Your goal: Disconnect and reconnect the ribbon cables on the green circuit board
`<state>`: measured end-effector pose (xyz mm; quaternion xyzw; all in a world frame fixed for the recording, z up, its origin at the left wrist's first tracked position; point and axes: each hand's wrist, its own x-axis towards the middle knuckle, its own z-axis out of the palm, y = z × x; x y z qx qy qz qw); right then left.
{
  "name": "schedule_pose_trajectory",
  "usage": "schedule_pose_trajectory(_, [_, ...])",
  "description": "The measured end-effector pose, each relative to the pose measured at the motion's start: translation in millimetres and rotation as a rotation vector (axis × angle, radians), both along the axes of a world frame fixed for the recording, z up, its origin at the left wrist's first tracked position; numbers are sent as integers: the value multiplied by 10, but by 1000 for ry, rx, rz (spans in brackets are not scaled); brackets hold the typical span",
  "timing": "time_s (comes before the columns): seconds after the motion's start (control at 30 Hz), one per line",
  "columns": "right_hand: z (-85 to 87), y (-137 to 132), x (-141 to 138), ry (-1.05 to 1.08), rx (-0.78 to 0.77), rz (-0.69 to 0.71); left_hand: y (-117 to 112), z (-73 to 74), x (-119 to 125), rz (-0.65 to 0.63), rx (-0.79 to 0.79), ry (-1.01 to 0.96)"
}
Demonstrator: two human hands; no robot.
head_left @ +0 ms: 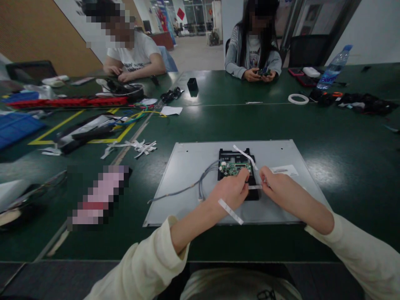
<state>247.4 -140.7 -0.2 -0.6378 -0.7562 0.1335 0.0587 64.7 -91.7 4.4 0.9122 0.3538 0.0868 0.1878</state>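
At left, a heap of narrow white scraps lies on the dark green table. Next, thin grey cables trail across one grey metal panel, laid flat probably for steadiness. The left hand covers part of one black plastic frame bearing one green circuit board, mid-panel; its curled fingers appear to pinch a narrow white strip. The right hand pinches the other end, likely keeping it taut. Three strips show here: this, one over the frame's top, one at the left wrist.

Electronics workshop: circuit board, broad green worktable
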Motion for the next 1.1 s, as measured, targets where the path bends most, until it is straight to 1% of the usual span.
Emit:
schedule_pose_trajectory(0.1, [-41, -24, -11, 8, 35, -13, -4, 26, 1, 8, 26, 16])
schedule_pose_trajectory(0.2, [-39, -41, -18, 6, 65, -21, -5, 43, 0, 10, 23, 8])
schedule_pose_trajectory(0.33, [-17, -43, -40, -27, 67, -34, -1, 16, -2, 8, 27, 7])
schedule_pose_trajectory(0.47, [-28, -45, -87, -114, 34, -39, -7, -44, 5, 17, 76, 78])
schedule_pose_trajectory(0.63, [-28, -71, -158, -257, 48, -69, -23, -72, 21, 3, 133, 183])
schedule_pose_trajectory(0.73, [-3, -92, -180, -324, 76, -77, -17, -55, 25, -10, 149, 209])
schedule_pose_trajectory(0.83, [20, -102, -171, -366, 114, -97, -3, -18, 27, 8, 159, 251])
schedule_pose_trajectory(0.97, [31, -91, -114, -358, 175, -109, 13, 38, 20, -14, 194, 290])
schedule_pose_trajectory(1.1, [18, -74, -47, -345, 173, -123, 31, 69, -11, -27, 234, 301])
